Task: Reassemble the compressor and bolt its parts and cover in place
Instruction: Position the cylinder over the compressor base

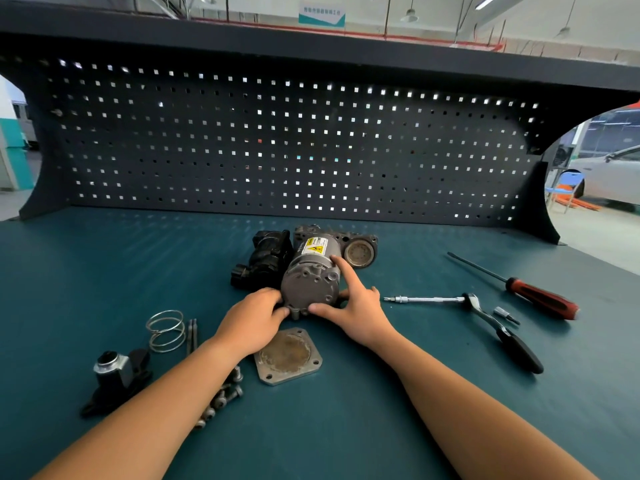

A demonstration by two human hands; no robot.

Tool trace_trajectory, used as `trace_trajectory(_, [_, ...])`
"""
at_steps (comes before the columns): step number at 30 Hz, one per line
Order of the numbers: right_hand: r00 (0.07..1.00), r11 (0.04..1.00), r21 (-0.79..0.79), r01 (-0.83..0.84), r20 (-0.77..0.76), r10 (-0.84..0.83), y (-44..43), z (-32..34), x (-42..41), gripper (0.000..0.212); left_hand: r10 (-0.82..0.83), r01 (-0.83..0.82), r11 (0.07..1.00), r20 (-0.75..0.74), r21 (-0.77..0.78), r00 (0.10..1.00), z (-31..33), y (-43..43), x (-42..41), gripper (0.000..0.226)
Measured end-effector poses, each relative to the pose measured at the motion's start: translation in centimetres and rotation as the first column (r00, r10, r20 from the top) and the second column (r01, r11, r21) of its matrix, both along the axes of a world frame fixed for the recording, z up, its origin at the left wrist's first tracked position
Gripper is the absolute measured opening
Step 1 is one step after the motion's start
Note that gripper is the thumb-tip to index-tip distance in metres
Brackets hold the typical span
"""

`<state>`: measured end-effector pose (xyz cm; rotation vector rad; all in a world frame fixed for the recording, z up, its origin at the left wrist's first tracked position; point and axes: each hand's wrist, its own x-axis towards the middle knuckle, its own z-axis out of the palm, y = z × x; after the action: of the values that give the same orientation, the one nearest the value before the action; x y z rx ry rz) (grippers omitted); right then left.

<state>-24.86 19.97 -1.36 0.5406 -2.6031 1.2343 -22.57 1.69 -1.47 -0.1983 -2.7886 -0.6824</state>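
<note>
From the head view, the compressor (311, 271) lies on its side near the middle of the teal desk (381, 427), its round grey end facing the person and its black housing to the left. The left grip (254, 318) curls its fingertips against the lower left rim of that end. The right grip (353, 306) clamps the other side, thumb under the rim and index finger laid up along the barrel, so both are closed on the compressor. The square cover plate (287, 356) lies flat just in front of the hands, not yet fitted. A cluster of bolts (221, 400) sits partly under the left forearm, and a coil spring (166, 330) lies further left. The ratchet wrench (485, 317) and a red-handled screwdriver (533, 292) lie to the right, untouched. The step in hand appears to be turning or seating the body so that a mounting face is reachable. The next move probably calls for freeing one hand to pick up the spring or plate while the other steadies the body, then lining up the plate's corner holes before any bolt goes in.
</note>
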Motion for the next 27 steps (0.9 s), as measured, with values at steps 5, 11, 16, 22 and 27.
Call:
trace_trajectory(5, [0.997, 0.994, -0.092, -0.056, 0.042, 0.060, -0.1, 0.0, -0.1, 0.088, -0.016, 0.016, 0.999, 0.011, 0.034, 1.000, 0.0, -0.3, 0.1, 0.022])
trace_trajectory(11, [0.993, 0.991, -0.131, -0.026, 0.114, 0.042, -0.1, -0.1, -0.1, 0.096, -0.161, 0.118, 0.927, 0.091, 0.355, 0.983, 0.5, -0.6, -0.5, 0.068])
trace_trajectory(16, [0.995, 0.998, -0.048, -0.032, 0.097, 0.036, -0.5, 0.0, 0.2, 0.117, -0.274, 0.178, 0.833, 0.112, 0.524, 0.955, 1.0, -0.9, -0.8, 0.091])
trace_trajectory(22, [0.997, 1.000, 0.004, 0.017, 0.076, -0.017, -1.5, -0.2, 0.4, 0.123, -0.251, 0.177, 0.805, 0.054, 0.567, 0.967, 1.4, -1.3, -1.6, 0.083])
trace_trajectory(27, [0.997, 0.995, -0.071, 0.071, 0.031, -0.068, -2.0, -0.5, 0.2, 0.115, -0.216, 0.160, 0.744, 0.007, 0.649, 0.976, 0.9, -1.2, -1.6, 0.080])
